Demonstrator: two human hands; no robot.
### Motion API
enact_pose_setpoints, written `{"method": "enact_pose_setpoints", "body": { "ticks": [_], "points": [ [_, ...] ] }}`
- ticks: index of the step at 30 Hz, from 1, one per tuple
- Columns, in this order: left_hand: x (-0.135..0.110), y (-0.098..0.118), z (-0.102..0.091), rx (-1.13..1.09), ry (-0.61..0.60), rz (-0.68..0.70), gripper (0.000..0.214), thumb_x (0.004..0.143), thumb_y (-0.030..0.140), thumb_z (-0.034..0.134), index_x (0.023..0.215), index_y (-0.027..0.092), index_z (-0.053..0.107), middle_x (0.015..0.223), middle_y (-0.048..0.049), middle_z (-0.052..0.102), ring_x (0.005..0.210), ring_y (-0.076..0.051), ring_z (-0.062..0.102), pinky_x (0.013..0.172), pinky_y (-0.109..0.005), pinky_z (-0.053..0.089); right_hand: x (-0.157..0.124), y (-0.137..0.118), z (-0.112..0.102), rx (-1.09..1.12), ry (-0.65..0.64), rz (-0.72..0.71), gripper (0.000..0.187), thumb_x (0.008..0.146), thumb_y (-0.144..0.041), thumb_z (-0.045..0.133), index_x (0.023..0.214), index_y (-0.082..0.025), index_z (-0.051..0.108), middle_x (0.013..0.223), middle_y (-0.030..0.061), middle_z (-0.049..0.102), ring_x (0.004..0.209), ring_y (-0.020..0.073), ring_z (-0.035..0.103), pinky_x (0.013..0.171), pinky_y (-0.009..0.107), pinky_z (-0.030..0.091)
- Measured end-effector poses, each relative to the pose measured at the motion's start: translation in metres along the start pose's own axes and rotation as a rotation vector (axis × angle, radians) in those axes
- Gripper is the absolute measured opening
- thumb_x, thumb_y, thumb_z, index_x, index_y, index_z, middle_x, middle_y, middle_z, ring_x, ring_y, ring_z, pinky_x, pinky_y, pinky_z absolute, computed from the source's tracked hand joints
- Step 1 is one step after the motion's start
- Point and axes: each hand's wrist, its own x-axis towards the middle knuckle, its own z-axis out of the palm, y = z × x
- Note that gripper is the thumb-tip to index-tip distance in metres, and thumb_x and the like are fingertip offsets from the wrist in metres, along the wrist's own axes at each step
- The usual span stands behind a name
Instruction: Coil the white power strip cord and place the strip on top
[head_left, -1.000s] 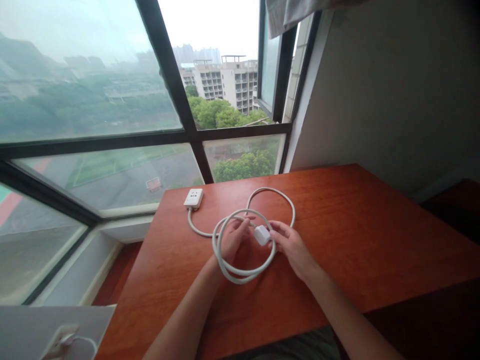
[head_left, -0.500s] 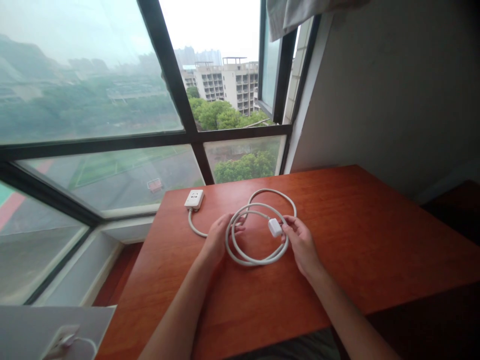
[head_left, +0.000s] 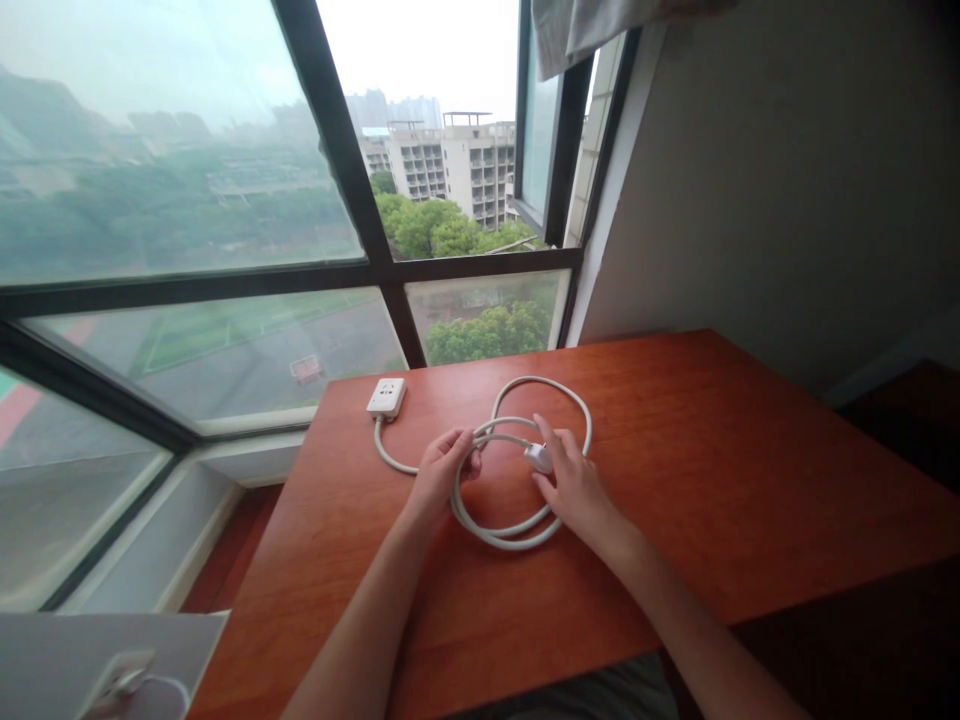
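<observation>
Two loops of cord [head_left: 510,545] lie over the tabletop [head_left: 712,450]. The left hand [head_left: 441,470] pinches their left side. The right hand [head_left: 576,485], at their right edge half a second ago, now curves around the plug [head_left: 537,459], fingers apart; whether it grips is unclear. Farther, the socket [head_left: 386,397] sits near the window [head_left: 480,264].

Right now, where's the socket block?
In the head view, the socket block lies near the far left corner of the table, by the window frame, beyond the left hand.
</observation>
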Motion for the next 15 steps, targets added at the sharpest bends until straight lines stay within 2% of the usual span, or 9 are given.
{"method": "enact_pose_setpoints", "body": {
  "ticks": [3,6,8,12,15],
  "points": [
    [0.002,-0.003,0.000,0.020,0.004,0.011,0.031,0.079,0.043,0.068,0.075,0.014,0.058,0.057,0.0021,0.055,0.050,-0.005,0.045,0.048,-0.015,0.033,0.000,-0.006,0.000,-0.144,0.105,-0.071,0.062,0.085,-0.015,0.053,0.144,-0.026,0.036,0.135,0.0140,0.045,0.101,0.0269,0.060,0.077,0.039,0.055],
    [0.002,-0.004,-0.001,-0.042,0.003,0.004,0.030,0.078,0.041,0.068,0.075,0.014,0.056,0.056,0.0027,0.054,0.048,-0.004,0.044,0.047,-0.015,0.032,0.003,-0.009,-0.002,-0.220,0.230,-0.166,0.038,0.089,-0.018,0.052,0.126,-0.023,0.056,0.135,0.0128,0.047,0.112,0.0278,0.053,0.094,0.044,0.049],
    [0.002,-0.004,-0.001,-0.084,-0.031,-0.012,0.028,0.079,0.039,0.068,0.076,0.014,0.056,0.056,0.0025,0.054,0.048,-0.004,0.044,0.046,-0.015,0.032,0.009,-0.010,-0.001,-0.254,0.233,-0.219,0.030,0.089,-0.020,0.053,0.118,-0.022,0.061,0.134,0.0127,0.049,0.120,0.0291,0.047,0.102,0.047,0.043],
    [-0.002,0.002,0.001,-0.088,-0.097,-0.052,0.028,0.079,0.039,0.068,0.079,0.014,0.056,0.057,0.0012,0.056,0.049,-0.006,0.047,0.048,-0.016,0.035,0.022,-0.012,0.011,-0.311,0.186,-0.227,0.022,0.089,-0.020,0.055,0.108,-0.020,0.065,0.143,0.0141,0.043,0.132,0.0328,0.036,0.102,0.052,0.040],
    [-0.001,0.006,0.000,-0.021,-0.053,-0.035,0.031,0.078,0.043,0.068,0.082,0.014,0.057,0.060,0.0008,0.059,0.052,-0.007,0.051,0.051,-0.017,0.039,0.029,-0.019,0.015,-0.287,0.199,-0.262,0.016,0.091,-0.020,0.052,0.093,-0.020,0.067,0.142,0.0120,0.045,0.135,0.0316,0.033,0.103,0.053,0.039]
  ]
}}
